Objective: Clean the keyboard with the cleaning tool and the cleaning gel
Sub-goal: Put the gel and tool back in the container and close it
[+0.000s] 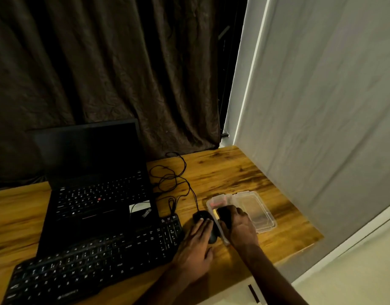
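The black external keyboard (94, 258) lies at the desk's front left, in front of an open black laptop (97, 190). To its right stands a clear plastic box (211, 202) with its lid (255, 211) folded open to the right. My right hand (241, 230) is over the box, shut on a dark rounded object (224, 214) that looks like the cleaning tool. Something yellowish (215, 213) shows inside the box beside it. My left hand (195, 247) rests flat, fingers stretched, on a black mouse (202, 216) just left of the box. The gel is not clearly seen.
The mouse and keyboard cables (172, 175) loop across the wooden desk (222, 170) behind the mouse. A dark curtain (101, 62) hangs behind the desk and a grey sheet (321, 106) covers the right side. The desk's right edge runs close to the box lid.
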A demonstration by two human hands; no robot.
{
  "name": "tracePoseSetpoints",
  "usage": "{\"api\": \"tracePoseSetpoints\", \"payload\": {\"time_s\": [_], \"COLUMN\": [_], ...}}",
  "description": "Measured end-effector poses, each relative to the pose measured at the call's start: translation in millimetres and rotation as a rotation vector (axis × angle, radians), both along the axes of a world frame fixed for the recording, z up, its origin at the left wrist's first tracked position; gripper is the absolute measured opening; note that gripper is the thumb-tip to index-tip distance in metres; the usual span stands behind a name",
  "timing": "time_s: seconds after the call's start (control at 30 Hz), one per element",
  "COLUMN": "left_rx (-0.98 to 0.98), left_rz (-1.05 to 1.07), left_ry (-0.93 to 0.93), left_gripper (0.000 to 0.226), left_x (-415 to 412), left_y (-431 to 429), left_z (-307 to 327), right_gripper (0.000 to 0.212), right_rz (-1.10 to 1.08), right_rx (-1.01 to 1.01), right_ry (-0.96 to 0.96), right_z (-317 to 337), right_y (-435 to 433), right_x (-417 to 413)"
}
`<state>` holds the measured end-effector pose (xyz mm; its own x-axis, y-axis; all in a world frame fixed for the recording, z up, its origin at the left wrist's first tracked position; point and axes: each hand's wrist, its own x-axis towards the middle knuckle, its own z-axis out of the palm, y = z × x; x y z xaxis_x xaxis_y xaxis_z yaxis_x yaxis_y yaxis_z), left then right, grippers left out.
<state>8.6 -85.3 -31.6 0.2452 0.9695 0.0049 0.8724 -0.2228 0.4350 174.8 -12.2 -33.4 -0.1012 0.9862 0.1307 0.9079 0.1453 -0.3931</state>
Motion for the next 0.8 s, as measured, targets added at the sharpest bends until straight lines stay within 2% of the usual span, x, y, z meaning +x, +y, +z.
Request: {"api": "tracePoseSetpoints", "payload": {"time_s": [0.2,0.3,0.37,0.43,0.5,0.57,0.67,0.8], "left_rx": [0.024,0.027,0.022,0.019,0.014,0.010,0.011,0.027], "left_rz": [-0.060,-0.066,-0.085,-0.095,-0.088,-0.091,-0.092,-0.110], "left_ry": [0.034,0.006,0.022,0.042,0.040,0.033,0.021,0.031], "left_gripper": [0.079,0.080,0.080,0.080,0.078,0.077,0.075,0.074], "left_x": [6,6,5,4,3,3,2,2], "left_y": [12,15,16,17,17,15,14,15], "left_z": [7,10,9,7,7,10,15,21], "right_gripper": [0.046,0.040,0.030,0.023,0.035,0.050,0.065,0.079], "right_rz": [0.028,0.027,-0.079,-0.258,-0.421,-0.432,-0.338,-0.402], "right_rx": [-0.023,0.230,0.337,0.205,-0.095,-0.295,-0.288,-0.272], "right_ry": [-0.072,-0.075,-0.067,-0.069,-0.116,-0.141,-0.154,-0.078], "right_z": [2,17,27,27,18,10,-3,-5], "right_y": [7,12,17,26,33,33,31,33], "right_x": [5,13,27,48,67,80,91,88]}}
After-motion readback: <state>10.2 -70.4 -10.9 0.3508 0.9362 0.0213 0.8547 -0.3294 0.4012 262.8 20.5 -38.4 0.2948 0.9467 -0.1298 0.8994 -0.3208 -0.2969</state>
